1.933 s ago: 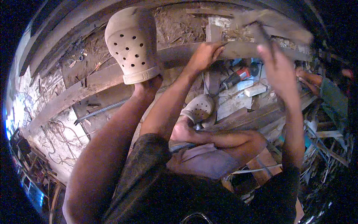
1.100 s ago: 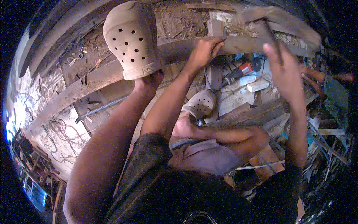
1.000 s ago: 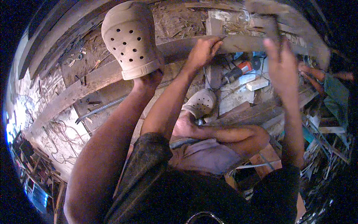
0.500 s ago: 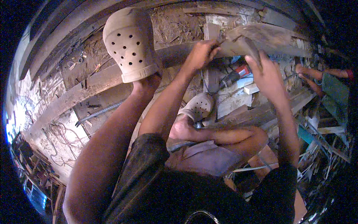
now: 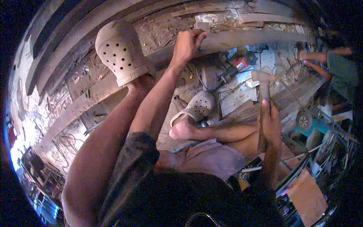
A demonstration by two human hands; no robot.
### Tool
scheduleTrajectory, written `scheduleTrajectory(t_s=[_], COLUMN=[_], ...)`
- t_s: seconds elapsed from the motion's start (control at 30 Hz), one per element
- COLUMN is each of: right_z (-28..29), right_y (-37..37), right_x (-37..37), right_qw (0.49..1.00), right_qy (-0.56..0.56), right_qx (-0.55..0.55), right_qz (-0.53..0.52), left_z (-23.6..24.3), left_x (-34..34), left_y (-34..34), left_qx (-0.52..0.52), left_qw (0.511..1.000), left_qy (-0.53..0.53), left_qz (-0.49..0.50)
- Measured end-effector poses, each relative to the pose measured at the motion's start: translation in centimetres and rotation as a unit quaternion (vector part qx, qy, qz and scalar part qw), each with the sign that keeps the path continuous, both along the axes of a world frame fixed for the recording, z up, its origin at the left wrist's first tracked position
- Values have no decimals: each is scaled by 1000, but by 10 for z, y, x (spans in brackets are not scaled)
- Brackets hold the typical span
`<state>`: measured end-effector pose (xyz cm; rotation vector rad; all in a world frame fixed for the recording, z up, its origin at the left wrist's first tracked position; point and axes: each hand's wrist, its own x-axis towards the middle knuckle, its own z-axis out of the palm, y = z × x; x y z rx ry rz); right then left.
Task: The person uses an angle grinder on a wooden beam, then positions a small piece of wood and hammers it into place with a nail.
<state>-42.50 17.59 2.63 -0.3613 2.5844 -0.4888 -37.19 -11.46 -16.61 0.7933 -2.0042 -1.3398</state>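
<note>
Here, your left hand (image 5: 188,44) rests at the beam (image 5: 249,40), fingers curled, though whether they pinch anything is unclear. Rightward, your right hand (image 5: 271,123) has fingers clamped around the hammer (image 5: 264,92), apart from the beam; what's finished or left doesn't show.

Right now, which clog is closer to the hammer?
The right clog, lower in view; the left clog sits higher and farther from the hammer.
</note>
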Motion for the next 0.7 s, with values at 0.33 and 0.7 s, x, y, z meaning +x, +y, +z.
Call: scheduleTrajectory(t_s=[0.33,0.7], right_z=[-42,-61], right_y=[95,79], right_x=[40,92], right_qw=[988,948], right_qy=[-70,-154], right_qx=[-47,-271], right_qz=[-126,-56], left_z=[-8,308], left_x=[19,43], left_y=[-47,-54], left_qx=[-118,104], left_qw=[968,957], left_qy=[58,205], left_qz=[212,-176])
